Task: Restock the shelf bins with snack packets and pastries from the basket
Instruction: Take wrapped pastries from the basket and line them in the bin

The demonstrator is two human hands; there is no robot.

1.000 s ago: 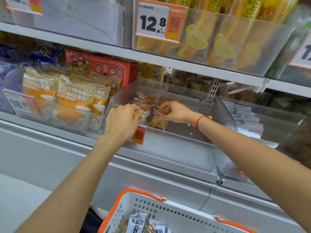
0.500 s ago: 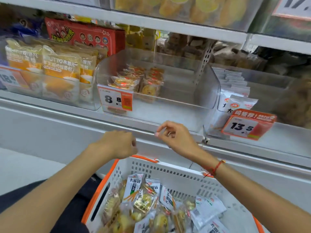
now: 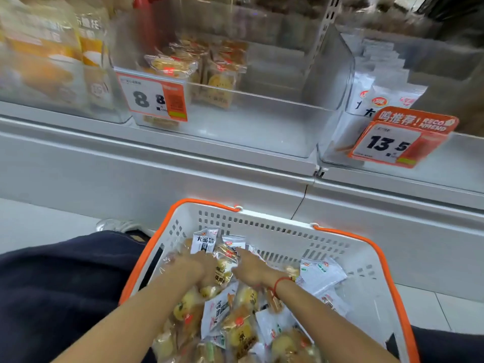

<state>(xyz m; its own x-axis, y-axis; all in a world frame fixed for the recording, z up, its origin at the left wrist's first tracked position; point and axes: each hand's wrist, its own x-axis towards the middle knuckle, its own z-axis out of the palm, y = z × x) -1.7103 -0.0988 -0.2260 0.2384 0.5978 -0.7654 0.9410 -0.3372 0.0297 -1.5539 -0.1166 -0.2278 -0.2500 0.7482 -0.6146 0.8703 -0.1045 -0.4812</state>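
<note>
Below the clear shelf bin [image 3: 262,121], both hands among basket [image 3: 372,260] packets, finger state unclear, 8.8 price tag [image 3: 153,96] fronting pastries [image 3: 217,74].

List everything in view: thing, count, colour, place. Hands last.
basket: one, white with orange rim, below the shelf.
basket packets: many, white snack packets and clear-wrapped yellow pastries, heaped in the basket.
middle bin: one, clear, on the shelf, a few pastries at its left.
8.8 tag: one, white and orange, on the middle bin's front.
13.5 tag: one, orange and white, on the right bin.
white packets: several, in the right bin.
left hand: among the basket packets.
right hand: likewise; grip unclear.
</note>
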